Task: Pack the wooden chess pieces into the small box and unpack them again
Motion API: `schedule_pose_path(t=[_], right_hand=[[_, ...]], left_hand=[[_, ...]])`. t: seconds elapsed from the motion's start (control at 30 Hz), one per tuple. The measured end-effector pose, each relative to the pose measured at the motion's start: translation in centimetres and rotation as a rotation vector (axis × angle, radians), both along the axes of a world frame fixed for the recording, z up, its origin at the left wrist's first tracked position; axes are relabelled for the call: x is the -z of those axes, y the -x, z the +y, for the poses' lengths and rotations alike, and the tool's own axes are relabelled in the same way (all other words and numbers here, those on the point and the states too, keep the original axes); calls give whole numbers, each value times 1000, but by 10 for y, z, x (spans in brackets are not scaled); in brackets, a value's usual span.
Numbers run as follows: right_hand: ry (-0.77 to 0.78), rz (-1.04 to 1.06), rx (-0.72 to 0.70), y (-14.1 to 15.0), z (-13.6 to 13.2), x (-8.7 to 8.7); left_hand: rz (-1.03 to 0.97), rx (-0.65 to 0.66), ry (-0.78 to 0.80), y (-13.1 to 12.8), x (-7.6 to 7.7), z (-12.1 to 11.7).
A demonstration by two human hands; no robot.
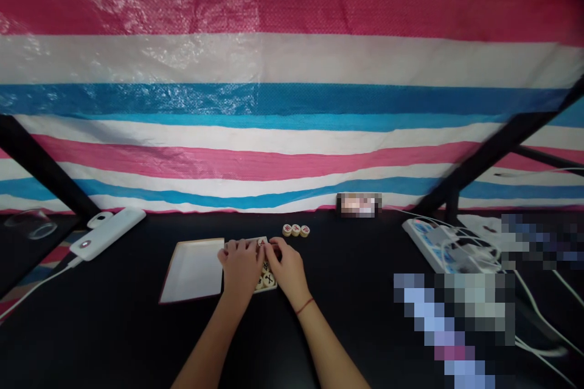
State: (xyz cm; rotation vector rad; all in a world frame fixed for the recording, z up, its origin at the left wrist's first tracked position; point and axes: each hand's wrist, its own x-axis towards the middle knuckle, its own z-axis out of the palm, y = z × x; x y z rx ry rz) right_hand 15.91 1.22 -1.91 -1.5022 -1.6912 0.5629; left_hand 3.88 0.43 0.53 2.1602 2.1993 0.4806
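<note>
A small, shallow box [272, 286] of round Chinese chess pieces [269, 279] stands on the black table, partly covered by both hands. My left hand [241, 267] lies palm down over its left side, fingers spread a little and bent forward, holding nothing that shows. From the right, my right hand [288, 267] reaches in with fingers curled and thumb close to a piece near the far edge. Its fingertips are hidden, so what they grip cannot be made out. Left of the box rests its open lid [196, 270], white inside. Three red-marked Chinese chess pieces [296, 230] sit in a row beyond my right hand.
At the left lies a white device [107, 234] with a cable, near a clear glass [41, 225]. A power strip [426, 243] with plugs and cables occupies the right. A blurred-out object [359, 205] stands at the back before the striped sheet [292, 152].
</note>
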Motion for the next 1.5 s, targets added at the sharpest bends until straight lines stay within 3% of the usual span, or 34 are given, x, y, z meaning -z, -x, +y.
schedule_pose_path(t=[0.43,0.57,0.67,0.83,1.03,1.13,1.23,1.3,1.4,1.5], right_hand=[[-20,-6,-22,1,-2,-2],[-48,60,-16,1,-1,-2],[-153,19,-22,1,-1,-2],[-254,27,-80,2,-4,-4],[-329,46,-105,1,-3,-6],[-330,57,45,-22,8,-3],[-283,95,388,-63,23,7],[-195,88,541,-87,30,17],[-66,-18,558,-104,36,30],[-58,-194,532,-102,38,37]], left_hand=[[-167,15,4,-3,2,4],[-201,-11,-90,0,4,5],[-336,21,-179,5,5,6],[-623,216,-181,13,-1,1],[-770,188,-121,17,-3,-6],[-912,46,-109,20,2,-4],[-1072,-42,-158,26,7,0],[-1120,-46,-176,30,8,1],[-1116,-70,-186,34,8,2],[-1122,-97,-177,34,7,3]])
